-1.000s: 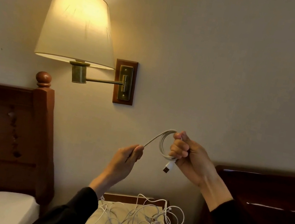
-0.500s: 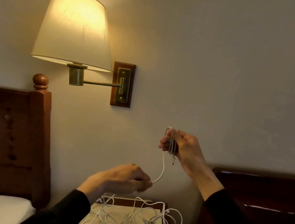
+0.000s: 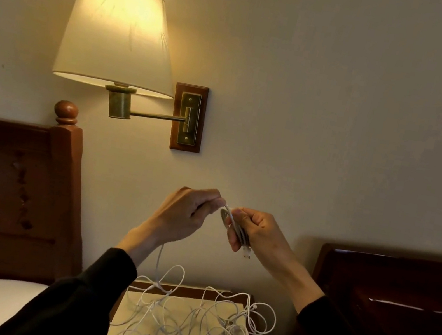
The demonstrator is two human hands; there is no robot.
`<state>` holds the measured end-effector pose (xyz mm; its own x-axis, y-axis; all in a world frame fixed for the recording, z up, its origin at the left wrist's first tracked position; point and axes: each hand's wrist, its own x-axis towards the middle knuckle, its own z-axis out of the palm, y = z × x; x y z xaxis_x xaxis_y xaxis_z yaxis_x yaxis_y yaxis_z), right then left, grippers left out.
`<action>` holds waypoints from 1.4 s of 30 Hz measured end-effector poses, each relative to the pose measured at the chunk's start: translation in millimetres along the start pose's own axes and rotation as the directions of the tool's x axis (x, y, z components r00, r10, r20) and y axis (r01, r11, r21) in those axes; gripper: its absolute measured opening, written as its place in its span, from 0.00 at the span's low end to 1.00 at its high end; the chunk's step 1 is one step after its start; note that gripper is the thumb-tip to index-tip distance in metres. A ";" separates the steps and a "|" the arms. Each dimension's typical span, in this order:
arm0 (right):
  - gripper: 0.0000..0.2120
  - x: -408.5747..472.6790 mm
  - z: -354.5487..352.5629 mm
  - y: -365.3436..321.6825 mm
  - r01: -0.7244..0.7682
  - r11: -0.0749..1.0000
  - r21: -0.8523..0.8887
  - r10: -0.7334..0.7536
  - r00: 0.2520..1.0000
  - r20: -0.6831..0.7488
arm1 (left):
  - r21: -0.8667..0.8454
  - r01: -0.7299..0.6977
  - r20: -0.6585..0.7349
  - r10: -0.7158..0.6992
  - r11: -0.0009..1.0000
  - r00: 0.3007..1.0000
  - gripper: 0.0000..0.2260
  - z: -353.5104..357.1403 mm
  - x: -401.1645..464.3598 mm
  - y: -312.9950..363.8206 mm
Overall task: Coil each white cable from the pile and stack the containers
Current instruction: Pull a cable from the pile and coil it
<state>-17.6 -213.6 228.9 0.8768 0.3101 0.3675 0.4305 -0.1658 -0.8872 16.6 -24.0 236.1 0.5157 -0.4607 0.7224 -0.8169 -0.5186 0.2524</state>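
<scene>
Above the small wooden table (image 3: pixel 227 294), both hands raised close together at mid-frame, black sleeves (image 3: pixel 92 286) on both arms. Right hand (image 3: pixel 256 234) fingers curled around a small coil of thin white cable (image 3: pixel 234 227), connector end (image 3: pixel 246 252) dangling below. Left hand (image 3: pixel 186 216) palm-down, fingers pinching the same cable just beside the coil; loose strand (image 3: pixel 158 262) drops from it to the tangled pile of white cables (image 3: pixel 194 328) on the table. Lit cream-shaded brass wall lamp (image 3: pixel 119 31) upper left. No readable writing anywhere.
</scene>
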 end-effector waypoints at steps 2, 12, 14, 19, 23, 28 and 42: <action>0.19 -1.2 -2.4 0.5 -0.040 0.999 0.025 0.039 0.999 0.027 | -0.011 0.030 -0.011 -0.030 0.999 0.999 0.12 5.1 -0.5 -5.2; 0.11 1.8 -20.5 -0.6 -0.228 0.708 0.669 0.142 0.973 0.182 | -0.384 0.244 -0.090 -0.299 0.891 0.950 0.15 55.9 -20.6 -30.2; 0.10 2.4 -26.6 -2.7 -0.199 0.640 0.742 0.119 0.980 0.161 | -0.419 0.328 -0.069 -0.390 0.846 0.918 0.16 68.8 -37.0 -41.4; 0.08 14.1 -39.3 -12.9 -0.079 0.540 0.838 0.108 0.994 0.024 | -0.447 0.519 0.067 -0.551 0.728 0.832 0.15 101.0 -76.0 -56.2; 0.10 25.6 -39.1 -16.6 -0.005 0.638 0.770 0.155 0.980 -0.122 | -0.256 0.489 0.239 -0.435 0.834 0.868 0.15 99.9 -76.2 -45.5; 0.12 33.5 -21.2 5.6 0.057 0.979 0.195 0.010 0.945 -0.326 | -0.137 0.309 0.449 -0.219 0.941 0.866 0.17 62.2 -34.5 -15.5; 0.15 18.9 1.3 18.8 0.016 0.992 -0.129 -0.024 0.998 -0.062 | 0.232 -0.050 0.061 0.037 0.971 0.997 0.10 2.3 3.6 -24.5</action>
<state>6.8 -209.7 218.8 0.8778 0.2556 0.4053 0.4684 -0.2800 -0.8380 39.1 -14.7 231.0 0.5002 -0.5222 0.6908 -0.7594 -0.6479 0.0600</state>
